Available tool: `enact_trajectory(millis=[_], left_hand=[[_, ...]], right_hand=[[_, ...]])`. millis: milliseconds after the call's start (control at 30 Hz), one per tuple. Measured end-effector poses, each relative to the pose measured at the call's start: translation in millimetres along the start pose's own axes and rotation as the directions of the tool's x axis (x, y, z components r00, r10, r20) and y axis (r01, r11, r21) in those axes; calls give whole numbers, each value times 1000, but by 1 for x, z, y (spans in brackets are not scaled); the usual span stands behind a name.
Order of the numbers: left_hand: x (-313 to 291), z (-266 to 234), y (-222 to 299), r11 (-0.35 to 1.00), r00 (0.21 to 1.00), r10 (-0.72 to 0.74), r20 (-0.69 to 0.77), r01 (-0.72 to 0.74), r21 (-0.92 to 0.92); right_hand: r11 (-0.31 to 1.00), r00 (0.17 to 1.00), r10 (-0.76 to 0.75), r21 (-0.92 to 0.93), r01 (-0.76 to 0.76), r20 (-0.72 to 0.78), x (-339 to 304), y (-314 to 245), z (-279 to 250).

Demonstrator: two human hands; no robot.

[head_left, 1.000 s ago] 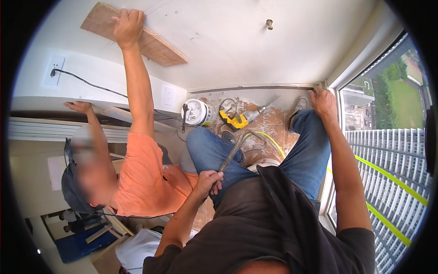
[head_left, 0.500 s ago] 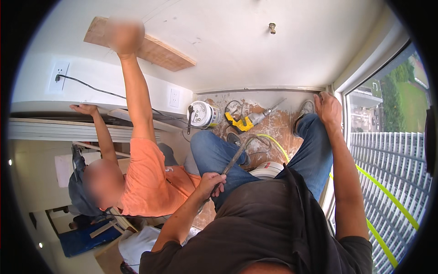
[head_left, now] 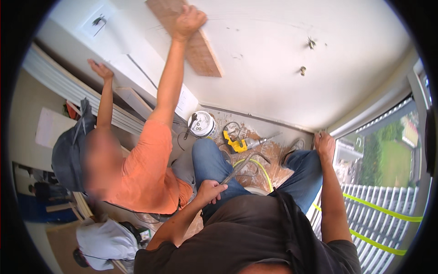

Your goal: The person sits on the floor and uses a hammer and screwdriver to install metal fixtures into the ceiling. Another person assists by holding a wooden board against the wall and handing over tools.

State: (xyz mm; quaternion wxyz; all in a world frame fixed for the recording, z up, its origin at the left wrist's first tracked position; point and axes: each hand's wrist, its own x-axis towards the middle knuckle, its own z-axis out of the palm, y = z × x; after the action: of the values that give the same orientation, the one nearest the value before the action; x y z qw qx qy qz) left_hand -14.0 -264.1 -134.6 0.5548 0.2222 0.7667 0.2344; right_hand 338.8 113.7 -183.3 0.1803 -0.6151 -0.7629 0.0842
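Metal bar [head_left: 239, 168]: one, slender, grey-brown, hooked at the far end; carried in the left grip [head_left: 212, 192], fingers wrapped closed about the shaft. Position relative to that grip: from the fist upward and rightward, in front of the left leg, hook well beyond the knuckles and over the middle of the floor [head_left: 279, 175]; near end hidden by the hand. Right grip [head_left: 324, 145]: one, fingers bent and touching the window frame [head_left: 331, 130] at the floor's far-right corner; firmness of hold impossible to tell. Power tool [head_left: 237, 144]: one, yellow and grey, lying toward the floor's far edge, bit pointing right. White bucket [head_left: 204, 125]: one, at the far-left corner, with a dark-handled item across its lid. Yellow-green hose [head_left: 267, 173]: one, curving just behind the hook. Wooden board [head_left: 206, 58]: one, against the wall [head_left: 260, 86], under a raised hand [head_left: 189, 23] of one co-worker [head_left: 150, 164] in an orange shirt. Metal fittings [head_left: 303, 71]: two, on the same wall. Wall sockets [head_left: 183, 101]: two, one with a plug inserted.
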Motion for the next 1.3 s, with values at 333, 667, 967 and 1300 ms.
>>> enact_trajectory(millis=[333,667,967,1300], left_hand=[[-2,-7,-4,995,996,90,1,-90,53],[4,-8,-13,999,983,45,177,-50,20],[14,-9,-15,998,975,54,216,-60,20],[20,-14,-9,1000,975,7,220,-2,-23]], right_hand=[[994,998,52,-103,-48,38,8,5,10],[932,943,-298,-168,320,146,55,107,91],[942,959,-260,-189,278,114,33,114,81],[973,970,213,-111,-201,113,-7,8,11]])
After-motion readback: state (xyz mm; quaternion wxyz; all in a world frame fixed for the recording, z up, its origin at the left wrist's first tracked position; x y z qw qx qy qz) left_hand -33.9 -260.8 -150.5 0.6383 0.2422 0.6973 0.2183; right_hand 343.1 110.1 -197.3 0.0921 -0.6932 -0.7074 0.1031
